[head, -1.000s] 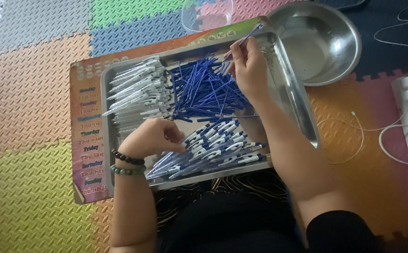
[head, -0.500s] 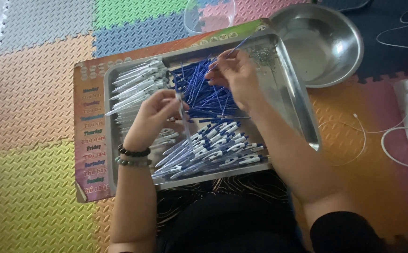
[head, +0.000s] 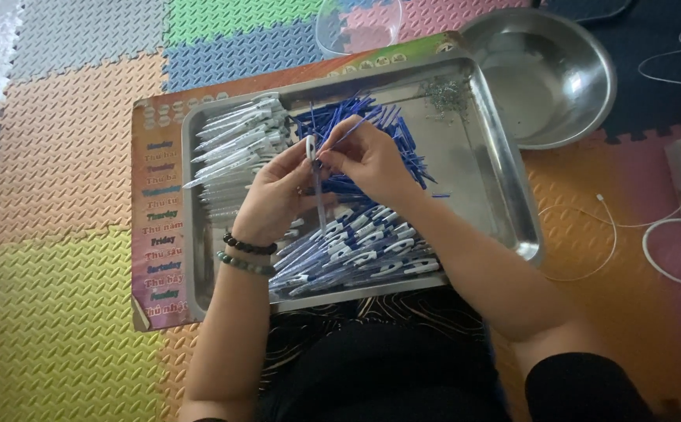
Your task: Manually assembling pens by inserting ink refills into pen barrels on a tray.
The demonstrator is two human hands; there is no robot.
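My hands had come together over the middle of the metal tray [head: 505, 187] — a second before, my right hand [head: 368, 156] was stretched to the tray's far edge with a blue refill while my left hand [head: 274, 191] rested low on the finished pens. Now the left hand pinched a white pen barrel [head: 311, 148] upright, fingers narrow around it, and the right hand held the thin blue refill [head: 348, 131] with its near end at the barrel's mouth; whether the tip was already inside, I could not tell. I judged that to mean the picking-up was done and the fitting was under way. The pile of loose blue refills [head: 391, 129] lay just behind my hands in the tray, the empty white barrels [head: 235, 144] were stacked along the tray's left side, and the assembled blue-and-white pens [head: 364, 246] filled its near edge — none of these piles looked changed from the earlier views. A small heap of tiny metal bits [head: 444, 95] sat in the tray's far right corner. Beyond that corner stood a steel bowl [head: 583, 78], and under the tray lay a printed board [head: 157, 227] on the foam floor mat [head: 59, 297].
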